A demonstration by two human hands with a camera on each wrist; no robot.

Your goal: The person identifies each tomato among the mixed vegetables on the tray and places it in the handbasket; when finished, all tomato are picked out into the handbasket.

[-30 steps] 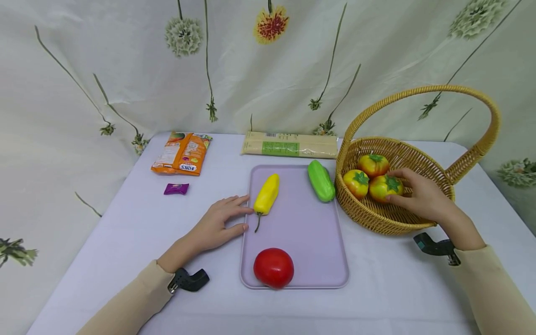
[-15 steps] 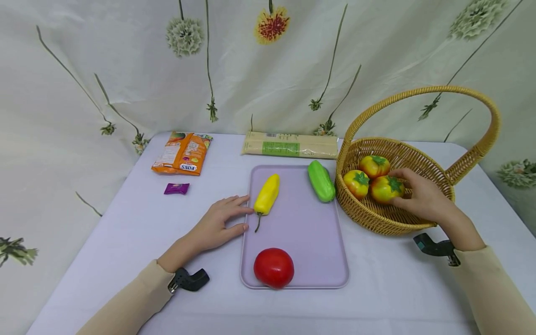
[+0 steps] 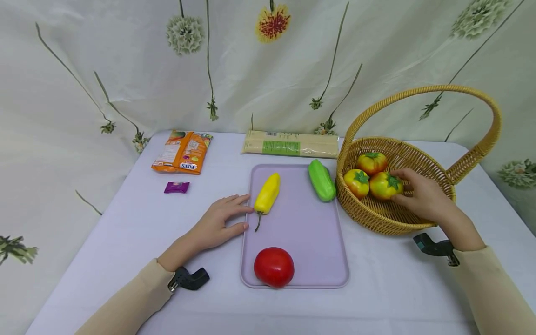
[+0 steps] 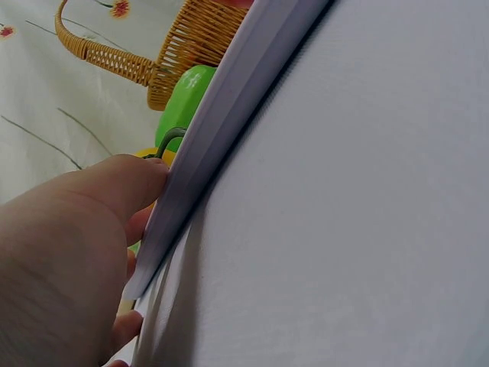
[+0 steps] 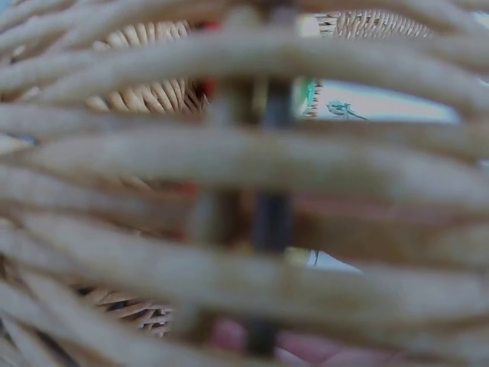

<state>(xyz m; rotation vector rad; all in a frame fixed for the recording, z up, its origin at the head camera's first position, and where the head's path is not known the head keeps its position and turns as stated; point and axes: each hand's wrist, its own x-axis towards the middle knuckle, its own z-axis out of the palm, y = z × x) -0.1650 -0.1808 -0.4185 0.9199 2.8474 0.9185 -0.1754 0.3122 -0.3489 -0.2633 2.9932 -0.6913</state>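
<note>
Yellow-red fruit [image 3: 383, 187] against right hand [image 3: 423, 197]

Inside the basket [image 3: 370, 218], the near-right fruit [image 3: 383, 187], mottled red and yellow, is shifting slightly toward the far left compared with half a second ago, having nudged a little to the right just before that, and its green leaf crown [image 3: 393, 180] is moving along with it. The far fruit [image 3: 371, 163] is also edging slightly left and toward the far side, while the fingertips of the right hand [image 3: 422, 193] are drawing a touch to the right.
</note>
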